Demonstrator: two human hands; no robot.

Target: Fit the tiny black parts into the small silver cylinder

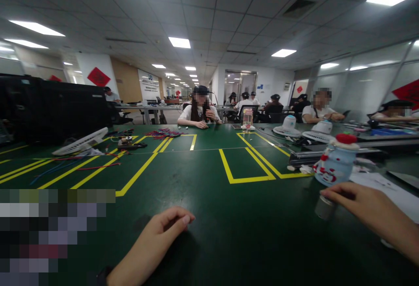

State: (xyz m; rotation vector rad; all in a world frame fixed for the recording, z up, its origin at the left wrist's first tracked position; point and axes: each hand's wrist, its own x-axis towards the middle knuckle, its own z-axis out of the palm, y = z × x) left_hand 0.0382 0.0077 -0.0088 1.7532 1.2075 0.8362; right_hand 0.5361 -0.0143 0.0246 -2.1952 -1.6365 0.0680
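A left hand [163, 229] rests loosely curled, holding nothing, on a green work table [209, 181] marked with yellow tape lines. To its right, the right hand [369, 211] touches a small grey cylinder [325, 207], fingers extended over it, just before a snowman-patterned bottle [335, 163].

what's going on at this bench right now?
A person sits at a green table marked with yellow tape. Their right hand touches a small grey cylinder beside a light-blue snowman bottle. Their left hand rests loosely curled on the table, holding nothing. Other people sit at the far end.
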